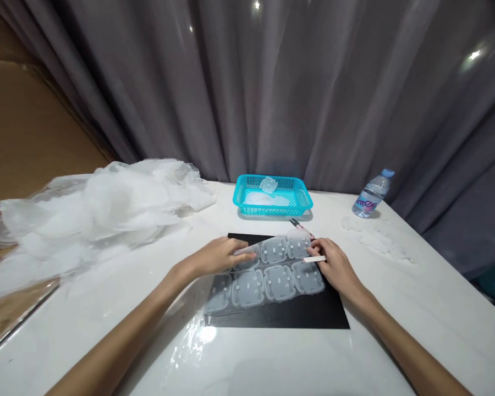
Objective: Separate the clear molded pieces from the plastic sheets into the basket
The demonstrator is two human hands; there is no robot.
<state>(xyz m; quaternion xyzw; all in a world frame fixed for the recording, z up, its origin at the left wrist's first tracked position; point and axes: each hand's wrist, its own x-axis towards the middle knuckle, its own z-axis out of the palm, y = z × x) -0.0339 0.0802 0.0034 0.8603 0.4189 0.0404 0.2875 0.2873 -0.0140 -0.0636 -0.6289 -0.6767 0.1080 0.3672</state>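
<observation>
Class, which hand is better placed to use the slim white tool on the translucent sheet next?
Probably the right hand: it holds the slim white tool at the right end of the translucent sheet, while the left hand touches it farther left.

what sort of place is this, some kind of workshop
Probably a makeshift indoor spot for handwork, though the wider room is out of view: a white table, a grey curtain behind it, and a translucent sheet being handled.
</observation>
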